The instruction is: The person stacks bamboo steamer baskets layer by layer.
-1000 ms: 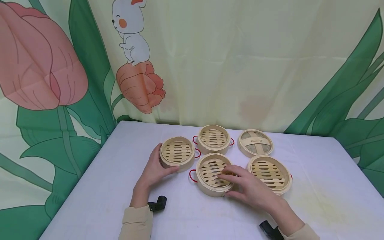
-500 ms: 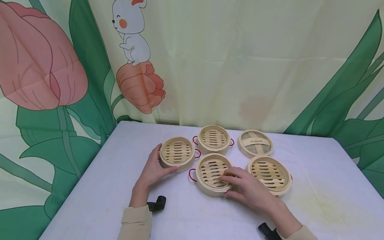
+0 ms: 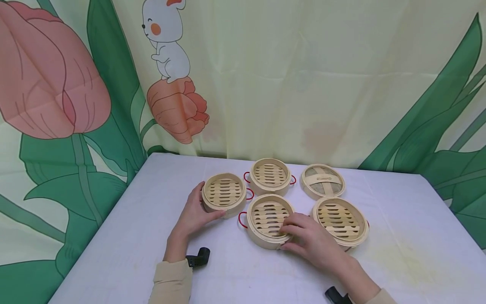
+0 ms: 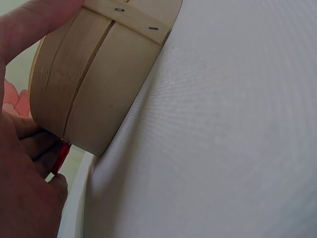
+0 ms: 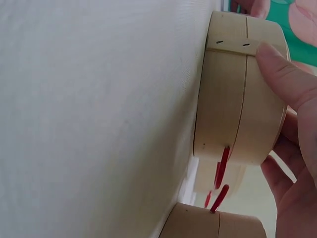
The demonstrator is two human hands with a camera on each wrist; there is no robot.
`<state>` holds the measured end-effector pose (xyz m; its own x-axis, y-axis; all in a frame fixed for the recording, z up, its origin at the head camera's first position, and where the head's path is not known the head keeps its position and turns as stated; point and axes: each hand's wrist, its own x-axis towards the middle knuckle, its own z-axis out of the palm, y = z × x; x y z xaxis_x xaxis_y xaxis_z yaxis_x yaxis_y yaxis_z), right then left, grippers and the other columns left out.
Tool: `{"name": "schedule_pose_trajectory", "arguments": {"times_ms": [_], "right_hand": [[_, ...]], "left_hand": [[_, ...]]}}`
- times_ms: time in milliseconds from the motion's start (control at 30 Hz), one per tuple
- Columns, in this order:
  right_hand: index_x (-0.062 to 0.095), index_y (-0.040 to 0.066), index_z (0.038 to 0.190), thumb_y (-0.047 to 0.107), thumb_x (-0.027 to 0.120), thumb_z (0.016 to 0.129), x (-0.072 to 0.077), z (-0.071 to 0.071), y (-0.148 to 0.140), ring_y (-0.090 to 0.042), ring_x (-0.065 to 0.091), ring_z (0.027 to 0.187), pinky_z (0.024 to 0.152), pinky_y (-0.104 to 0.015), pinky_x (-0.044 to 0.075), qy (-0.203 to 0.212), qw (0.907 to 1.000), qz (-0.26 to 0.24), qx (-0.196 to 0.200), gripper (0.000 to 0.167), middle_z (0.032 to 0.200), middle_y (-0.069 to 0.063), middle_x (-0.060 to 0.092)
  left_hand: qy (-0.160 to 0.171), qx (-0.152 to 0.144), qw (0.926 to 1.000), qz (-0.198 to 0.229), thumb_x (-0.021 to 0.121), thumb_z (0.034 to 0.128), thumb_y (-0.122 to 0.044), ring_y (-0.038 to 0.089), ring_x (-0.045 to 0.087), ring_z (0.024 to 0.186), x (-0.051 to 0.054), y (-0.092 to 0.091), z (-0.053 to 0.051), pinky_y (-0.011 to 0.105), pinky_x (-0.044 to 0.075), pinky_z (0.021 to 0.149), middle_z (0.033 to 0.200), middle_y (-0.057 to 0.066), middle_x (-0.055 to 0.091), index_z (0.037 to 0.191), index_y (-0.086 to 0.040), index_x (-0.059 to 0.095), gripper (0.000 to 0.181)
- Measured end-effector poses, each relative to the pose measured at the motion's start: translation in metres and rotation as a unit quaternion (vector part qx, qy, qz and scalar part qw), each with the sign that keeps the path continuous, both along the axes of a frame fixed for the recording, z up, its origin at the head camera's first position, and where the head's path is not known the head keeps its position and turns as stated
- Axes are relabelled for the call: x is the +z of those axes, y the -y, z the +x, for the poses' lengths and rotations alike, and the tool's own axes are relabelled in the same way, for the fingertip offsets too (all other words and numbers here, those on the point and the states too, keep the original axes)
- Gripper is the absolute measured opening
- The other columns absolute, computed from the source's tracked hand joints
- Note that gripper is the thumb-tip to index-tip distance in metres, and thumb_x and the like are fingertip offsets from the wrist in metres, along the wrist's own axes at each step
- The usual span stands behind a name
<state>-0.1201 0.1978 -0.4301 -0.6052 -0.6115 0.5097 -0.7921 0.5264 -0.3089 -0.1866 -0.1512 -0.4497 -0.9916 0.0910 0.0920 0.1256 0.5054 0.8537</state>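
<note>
My left hand grips the leftmost bamboo steamer basket, thumb along its near wall and fingers round its left side. In the left wrist view that basket's wall stands on the white cloth, with a bit of red handle by the fingers. My right hand holds the right rim of the front middle steamer basket. In the right wrist view the thumb presses the outer wall of this basket, while the other fingers reach over its rim. Its right handle is hidden in the head view.
Behind stands another steamer basket with red handles. A woven steamer lid lies at the back right, and one more basket is beside my right hand. A white cloth covers the table. A printed curtain hangs behind.
My right hand has shifted slightly, its fingers drawing in from above the slats to the front middle basket's rim. The left hand and the baskets look almost unmoved.
</note>
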Motion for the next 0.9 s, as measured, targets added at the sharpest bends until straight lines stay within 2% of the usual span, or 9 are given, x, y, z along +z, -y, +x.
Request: {"name": "schedule_pose_trajectory", "arguments": {"times_ms": [200, 433, 633, 800, 900], "right_hand": [[0.074, 0.021, 0.101, 0.024, 0.085, 0.080, -0.0014, -0.0003, -0.0019, -0.009, 0.057, 0.105, 0.094, -0.023, 0.042, 0.019, 0.9998, -0.002, 0.009, 0.024, 0.109, 0.011, 0.062], [0.074, 0.023, 0.104, 0.026, 0.083, 0.082, -0.0027, 0.0020, -0.0021, -0.010, 0.056, 0.106, 0.088, -0.032, 0.044, 0.015, 0.9998, 0.009, -0.007, 0.024, 0.110, 0.014, 0.061], [0.073, 0.022, 0.108, 0.023, 0.083, 0.083, -0.0019, 0.0028, -0.0007, -0.012, 0.056, 0.106, 0.086, -0.033, 0.044, 0.001, 1.0000, 0.005, -0.003, 0.026, 0.109, 0.013, 0.061], [0.072, 0.022, 0.110, 0.022, 0.082, 0.085, -0.0008, 0.0035, -0.0006, -0.012, 0.055, 0.106, 0.089, -0.029, 0.041, 0.007, 1.0000, -0.004, 0.002, 0.027, 0.109, 0.013, 0.061], [0.072, 0.022, 0.111, 0.022, 0.081, 0.086, -0.0005, 0.0037, -0.0005, -0.015, 0.056, 0.109, 0.096, -0.030, 0.040, 0.003, 0.9999, -0.010, 0.009, 0.027, 0.109, 0.012, 0.061]], "left_hand": [[0.008, 0.003, 1.0000, 0.001, 0.095, 0.0680, -0.032, 0.036, 0.025, 0.145, 0.0014, -0.0008, 0.0013, 0.054, 0.022, 0.117, 0.157, 0.023, 0.027, 0.157, 0.000, 0.019, 0.121], [0.014, 0.003, 0.9999, 0.005, 0.095, 0.0683, -0.033, 0.034, 0.024, 0.146, 0.0022, -0.0011, 0.0027, 0.053, 0.021, 0.117, 0.158, 0.021, 0.026, 0.158, -0.002, 0.018, 0.122], [0.007, -0.001, 1.0000, 0.004, 0.094, 0.0692, -0.032, 0.037, 0.024, 0.146, 0.0017, -0.0004, 0.0021, 0.057, 0.022, 0.116, 0.157, 0.025, 0.027, 0.157, 0.001, 0.019, 0.120], [0.011, 0.003, 0.9999, 0.002, 0.094, 0.0692, -0.033, 0.037, 0.024, 0.146, 0.0010, -0.0008, 0.0014, 0.055, 0.022, 0.117, 0.157, 0.024, 0.026, 0.157, 0.000, 0.019, 0.120], [0.011, 0.005, 0.9999, 0.003, 0.094, 0.0689, -0.034, 0.036, 0.024, 0.146, 0.0008, -0.0012, 0.0015, 0.055, 0.022, 0.117, 0.158, 0.023, 0.026, 0.157, 0.000, 0.019, 0.121]]}}
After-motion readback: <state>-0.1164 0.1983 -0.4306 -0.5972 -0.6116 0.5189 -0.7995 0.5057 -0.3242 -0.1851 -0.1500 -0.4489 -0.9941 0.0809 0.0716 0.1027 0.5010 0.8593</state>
